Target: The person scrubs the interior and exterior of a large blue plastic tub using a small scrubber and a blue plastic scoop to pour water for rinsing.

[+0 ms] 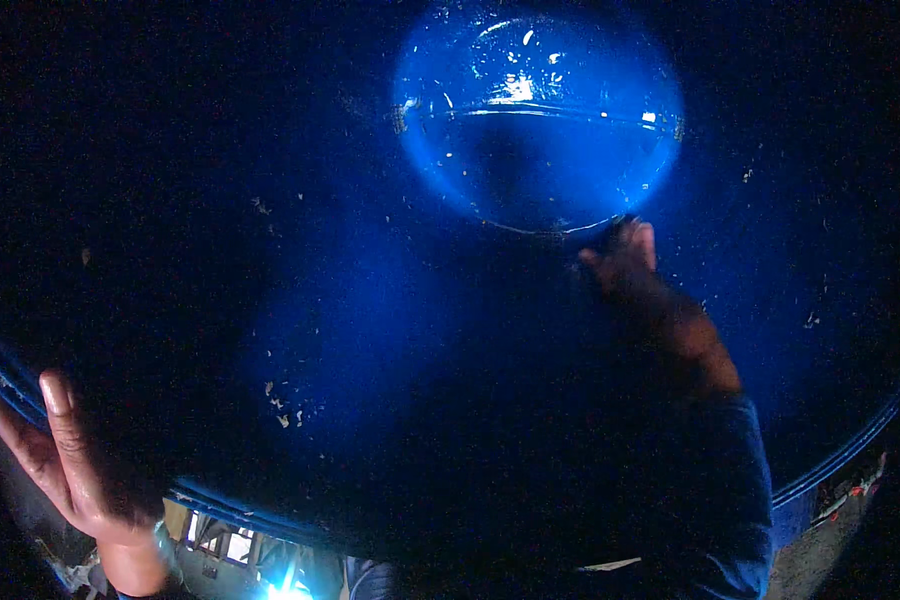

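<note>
I look down into a large, dark blue drum [355,290] with a round rim. At the lower left, my left hand [85,480] straddles the rim, its thumb stretched along the inner side and its fingers on the outer side. My right arm, in a dark blue sleeve, reaches deep inside. The right hand [630,250] is at the near edge of the brightly lit, shiny blue round area [540,150] at the far end. Its fingers are bent and partly in shadow; something dark seems to be among them, too dim to name.
Pale specks and flakes [283,415] dot the drum's inner wall. Below the rim [840,460], a strip of room shows bright windows [225,540] and a glaring blue-white light [288,588]. A thin pale strip [610,566] shows at the bottom. Deep shadow hides much of the drum.
</note>
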`<state>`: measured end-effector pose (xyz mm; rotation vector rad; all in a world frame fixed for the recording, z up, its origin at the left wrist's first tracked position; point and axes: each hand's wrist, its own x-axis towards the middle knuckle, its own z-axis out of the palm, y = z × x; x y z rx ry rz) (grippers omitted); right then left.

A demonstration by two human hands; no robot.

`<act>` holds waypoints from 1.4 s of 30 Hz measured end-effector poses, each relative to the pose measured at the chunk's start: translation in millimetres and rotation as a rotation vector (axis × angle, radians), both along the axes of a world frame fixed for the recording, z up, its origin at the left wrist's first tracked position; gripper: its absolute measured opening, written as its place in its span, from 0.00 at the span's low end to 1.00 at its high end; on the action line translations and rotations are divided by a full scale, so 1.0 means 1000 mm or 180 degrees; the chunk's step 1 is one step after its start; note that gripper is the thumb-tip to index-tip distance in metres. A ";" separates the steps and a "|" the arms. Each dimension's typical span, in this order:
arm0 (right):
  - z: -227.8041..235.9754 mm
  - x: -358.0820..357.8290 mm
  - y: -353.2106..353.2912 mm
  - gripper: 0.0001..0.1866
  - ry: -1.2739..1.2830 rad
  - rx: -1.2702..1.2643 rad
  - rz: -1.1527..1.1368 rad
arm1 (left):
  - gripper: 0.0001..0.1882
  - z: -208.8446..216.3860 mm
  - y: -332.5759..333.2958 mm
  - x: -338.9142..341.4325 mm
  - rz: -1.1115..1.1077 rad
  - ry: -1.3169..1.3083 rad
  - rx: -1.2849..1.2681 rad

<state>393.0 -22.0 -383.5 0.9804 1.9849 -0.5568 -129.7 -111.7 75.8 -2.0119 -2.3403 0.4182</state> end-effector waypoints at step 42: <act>-0.115 -0.033 0.006 0.52 -0.0279 0.1392 -0.1789 | 0.47 0.027 -0.035 -0.013 0.1551 0.0059 0.0332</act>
